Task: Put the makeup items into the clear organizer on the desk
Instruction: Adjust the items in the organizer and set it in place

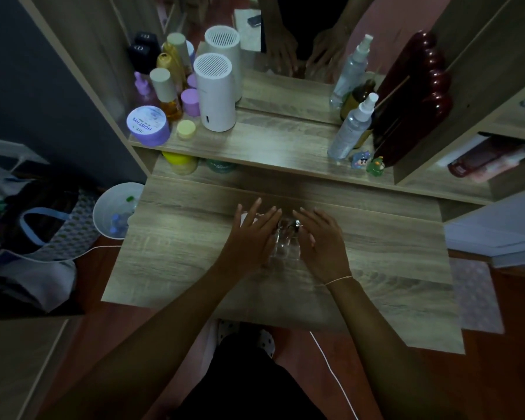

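Observation:
The clear organizer (285,242) stands on the wooden desk (179,253), near its middle. My left hand (252,234) lies against its left side and partly covers it, fingers stretched out and apart. My right hand (322,241), with a ring on one finger, rests along its right side, fingers also extended. What the organizer holds is hard to tell through the glare. Makeup items stand on the raised shelf at the back left: a purple jar (147,125), amber bottles (167,92), a pale yellow pot (186,129). Two spray bottles (350,128) stand at the back right.
A white cylindrical device (214,92) stands on the shelf in front of a mirror. A dark red bumpy frame (412,95) and small figurines (373,163) are at the right. A white bin (115,210) and a bag (37,225) sit on the floor at the left.

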